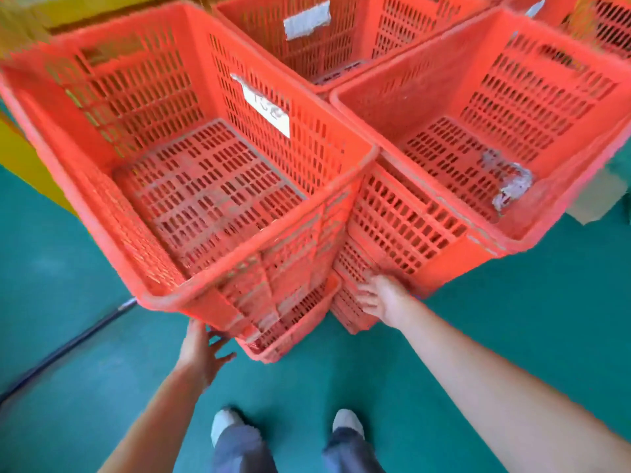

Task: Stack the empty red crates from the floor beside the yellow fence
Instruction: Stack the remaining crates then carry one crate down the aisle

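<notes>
A stack of empty red slatted crates fills the left half; its top crate [85, 213] carries a white label on its far wall. A second red stack stands touching it on the right, its top crate [580, 138] holding a crumpled scrap. My left hand [201, 349] is under the near corner of the left stack, fingers spread and straight just below the lowest crate's rim. My right hand [379, 298] presses with straight fingers on the near wall of the right stack, low down. The yellow fence [24, 155] shows behind the left stack.
More red crates [307, 46] stand behind both stacks. The floor is green [512, 319]. A dark pole [68, 349] lies on the floor at left. A pale box [597, 199] sits at the right edge. My feet are close to the stacks.
</notes>
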